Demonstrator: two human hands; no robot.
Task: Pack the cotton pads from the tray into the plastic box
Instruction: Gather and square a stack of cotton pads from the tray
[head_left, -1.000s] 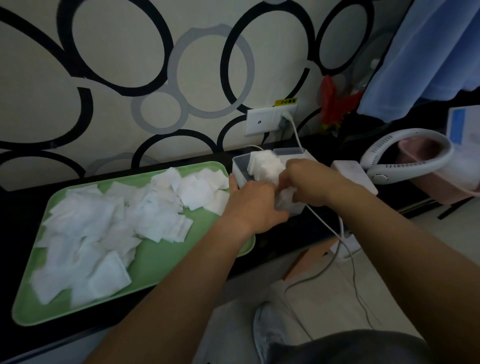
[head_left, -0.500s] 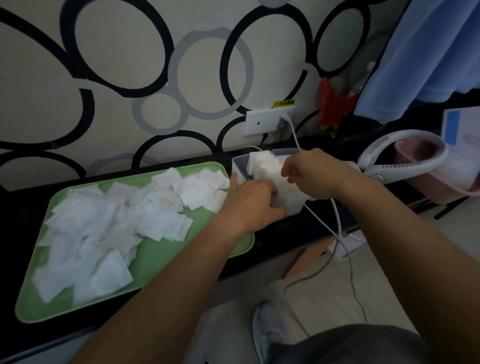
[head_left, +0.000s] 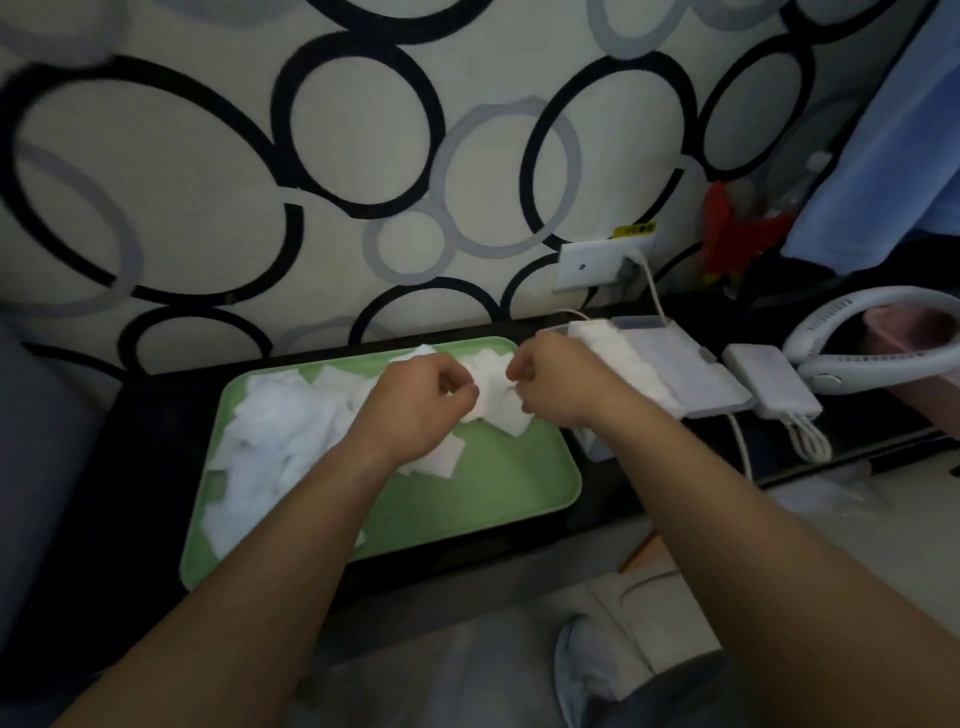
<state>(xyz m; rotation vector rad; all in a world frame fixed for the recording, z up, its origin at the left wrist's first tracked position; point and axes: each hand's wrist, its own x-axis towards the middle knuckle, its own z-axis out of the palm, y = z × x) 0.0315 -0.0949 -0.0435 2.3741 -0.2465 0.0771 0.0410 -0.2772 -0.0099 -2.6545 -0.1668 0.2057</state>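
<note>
Left hand (head_left: 415, 408): fingers curled to a narrow gap, thumb and forefinger pinching the left edge of a small stack (head_left: 493, 400) of white pads. Right hand (head_left: 556, 384): fingers curled tight, pinching the right edge of the same small stack. The stack spans the gap between the two sets of fingertips and lies roughly flat, its long axis running from one hand to the other. Whether it holds one pad or several cannot be determined.

The loose cotton pads (head_left: 291, 431) lie heaped to the left of and beneath the left fingers, on the green tray (head_left: 519, 493). The plastic box (head_left: 675, 364) sits just right of the right knuckles, outside the tray. Its long axis runs from the far left to the near right. White pads already fill the end nearest the right hand.

Beyond the right fingers, a yellow label (head_left: 635, 229) sits above the wall socket (head_left: 592, 265). Its writing is too small to read.
</note>
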